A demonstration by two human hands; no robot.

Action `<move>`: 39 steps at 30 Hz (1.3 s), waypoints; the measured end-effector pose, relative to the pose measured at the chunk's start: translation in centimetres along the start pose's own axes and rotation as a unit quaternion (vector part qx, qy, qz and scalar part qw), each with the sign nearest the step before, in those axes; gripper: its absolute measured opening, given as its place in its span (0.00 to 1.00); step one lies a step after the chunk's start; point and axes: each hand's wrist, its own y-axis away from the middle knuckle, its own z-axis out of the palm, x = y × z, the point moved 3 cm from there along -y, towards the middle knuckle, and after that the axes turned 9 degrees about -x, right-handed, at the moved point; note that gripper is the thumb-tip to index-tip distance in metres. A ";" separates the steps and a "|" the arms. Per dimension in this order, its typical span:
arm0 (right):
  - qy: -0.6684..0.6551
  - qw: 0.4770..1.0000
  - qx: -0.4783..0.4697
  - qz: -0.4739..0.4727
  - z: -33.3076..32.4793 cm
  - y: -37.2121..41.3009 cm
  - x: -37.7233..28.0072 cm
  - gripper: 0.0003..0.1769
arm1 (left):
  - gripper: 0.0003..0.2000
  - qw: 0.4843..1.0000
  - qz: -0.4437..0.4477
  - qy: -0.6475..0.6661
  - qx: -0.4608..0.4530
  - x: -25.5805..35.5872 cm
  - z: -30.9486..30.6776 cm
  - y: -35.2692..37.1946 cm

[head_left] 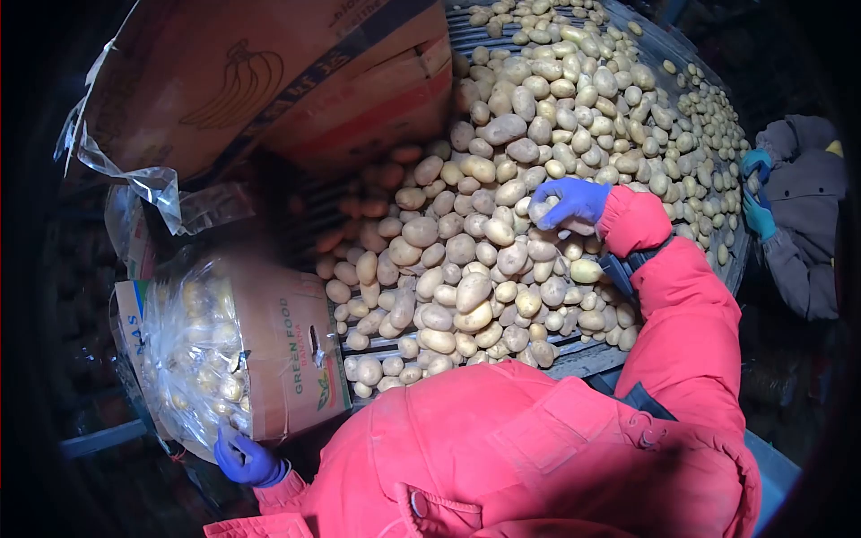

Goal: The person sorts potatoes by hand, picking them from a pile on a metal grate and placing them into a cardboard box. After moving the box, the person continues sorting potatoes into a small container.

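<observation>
Many potatoes (pixel 502 233) lie spread over a slatted surface (pixel 574 358). My right hand (pixel 570 204), in a purple glove, reaches over the pile from the right, its fingers curled round a pale potato (pixel 541 210). At the lower left my left hand (pixel 247 455), also gloved in purple, is at the near corner of a cardboard box (pixel 278 350), against its clear plastic liner (pixel 175 345). The fingers there look bent onto the plastic. Potatoes show through the liner inside this box.
A large cardboard sheet with a banana drawing (pixel 233 81) rises at the upper left, with torn clear plastic (pixel 166 193) hanging from its edge. Across the surface at the far right is another person (pixel 803 206) with teal gloves. A metal bar (pixel 103 439) shows at the lower left.
</observation>
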 end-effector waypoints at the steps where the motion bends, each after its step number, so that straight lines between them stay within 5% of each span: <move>1: -0.004 1.000 0.008 0.004 0.3 0.4 -0.2 0.21 | 0.13 1.000 0.001 -0.004 0.000 0.0 0.0 0.0; 5: -0.055 0.996 -0.035 0.063 0.3 0.6 1.6 0.22 | 0.12 1.000 -0.014 0.002 -0.003 -0.5 0.1 0.4; 10: -0.039 0.998 0.038 -0.030 2.1 -0.3 3.8 0.22 | 0.11 1.000 -0.017 -0.011 -0.010 0.2 -0.1 -0.1; 12: 0.188 0.979 0.074 0.012 3.5 -0.4 2.5 0.26 | 0.11 1.000 -0.003 -0.016 -0.006 0.1 -0.2 -0.2; 14: 0.404 0.907 0.108 0.053 4.9 -0.3 0.6 0.31 | 0.10 1.000 0.005 -0.014 -0.002 0.0 -0.1 -0.1; 23: 0.253 0.949 -0.035 0.184 5.7 0.0 -1.6 0.27 | 0.11 1.000 0.020 -0.021 -0.001 -0.3 0.0 0.2; 29: -0.039 0.995 -0.024 0.087 3.6 -0.7 2.5 0.18 | 0.13 1.000 0.009 -0.002 -0.005 -0.5 -0.1 0.4; 33: 0.129 0.988 -0.005 0.088 6.6 -1.7 0.8 0.16 | 0.12 1.000 0.007 -0.015 0.002 -0.2 -0.2 0.4; 34: 0.190 0.966 0.029 0.171 7.9 -1.5 -0.4 0.14 | 0.12 1.000 0.007 -0.012 -0.001 -0.3 -0.1 0.5; 39: 0.228 0.960 0.036 0.157 7.4 -2.7 1.3 0.13 | 0.10 1.000 0.021 0.008 0.011 -0.4 -0.1 0.5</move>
